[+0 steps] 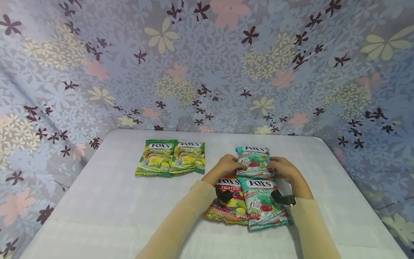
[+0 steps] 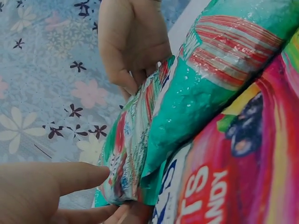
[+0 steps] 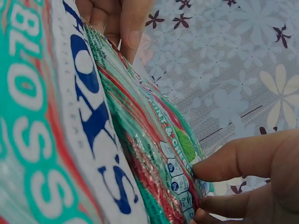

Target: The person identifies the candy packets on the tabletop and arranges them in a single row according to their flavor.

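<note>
A teal Fox's Mint Blossom candy bag (image 1: pixel 253 162) is held between both hands on the right half of the table. My left hand (image 1: pixel 225 166) grips its left edge, thumb in front and fingers behind, as the left wrist view shows. My right hand (image 1: pixel 284 169) pinches the right edge between thumb (image 3: pixel 233 161) and fingers. Just in front lies a second Mint Blossom bag (image 1: pixel 264 205), whose top edge meets the held bag. Left of that is a red and orange Fox's Fruits candy bag (image 1: pixel 231 198), partly hidden by my left wrist.
Two green Fox's Spring Tea bags (image 1: pixel 156 158) lie side by side at the back left, slightly overlapping. A white cloth covers the table (image 1: pixel 106 208). Behind and beside it hangs a flowered curtain (image 1: pixel 207 72). Dark straps (image 1: pixel 284 198) sit around both wrists.
</note>
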`<state>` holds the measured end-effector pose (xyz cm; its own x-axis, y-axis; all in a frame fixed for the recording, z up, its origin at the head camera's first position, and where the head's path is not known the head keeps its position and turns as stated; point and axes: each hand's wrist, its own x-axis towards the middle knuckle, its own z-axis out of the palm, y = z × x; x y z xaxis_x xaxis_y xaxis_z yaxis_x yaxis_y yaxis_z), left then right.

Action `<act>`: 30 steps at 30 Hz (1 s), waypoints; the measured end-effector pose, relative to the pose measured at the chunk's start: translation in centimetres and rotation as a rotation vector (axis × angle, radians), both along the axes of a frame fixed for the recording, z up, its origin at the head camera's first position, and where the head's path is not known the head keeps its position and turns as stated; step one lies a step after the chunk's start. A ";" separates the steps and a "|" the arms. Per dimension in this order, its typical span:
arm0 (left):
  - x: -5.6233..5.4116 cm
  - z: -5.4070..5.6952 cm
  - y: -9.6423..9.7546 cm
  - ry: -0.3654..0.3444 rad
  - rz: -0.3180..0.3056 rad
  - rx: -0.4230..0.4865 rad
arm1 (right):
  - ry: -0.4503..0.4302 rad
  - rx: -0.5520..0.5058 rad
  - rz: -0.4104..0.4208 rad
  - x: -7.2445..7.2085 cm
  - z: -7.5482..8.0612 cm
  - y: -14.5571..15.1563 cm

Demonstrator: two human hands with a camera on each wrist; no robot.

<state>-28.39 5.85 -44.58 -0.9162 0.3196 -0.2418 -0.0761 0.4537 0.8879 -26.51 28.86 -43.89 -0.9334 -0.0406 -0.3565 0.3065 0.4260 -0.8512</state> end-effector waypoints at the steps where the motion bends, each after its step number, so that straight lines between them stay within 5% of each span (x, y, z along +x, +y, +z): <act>1: 0.0 -0.1 0.0 -0.024 0.014 0.039 | 0.007 -0.002 0.007 0.0 0.0 0.0; 5: 0.0 -0.3 0.0 -0.078 0.047 0.141 | 0.032 -0.015 -0.001 0.0 0.0 -0.2; 11: 0.2 -0.2 -0.2 -0.077 0.068 0.168 | 0.064 -0.056 -0.036 0.2 0.0 -0.7; 22: 0.0 0.1 -0.8 0.080 0.113 0.185 | 0.166 -0.112 -0.092 0.2 1.0 -1.6; 30: 0.0 0.3 -1.7 0.095 0.122 0.234 | 0.193 -0.153 -0.088 0.6 1.9 -2.6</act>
<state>-28.42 4.11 -44.25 -0.9663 0.2428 -0.0854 -0.0287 0.2281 0.9732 -25.94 26.28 -42.02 -0.9859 0.0037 -0.1674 0.1624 0.2663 -0.9501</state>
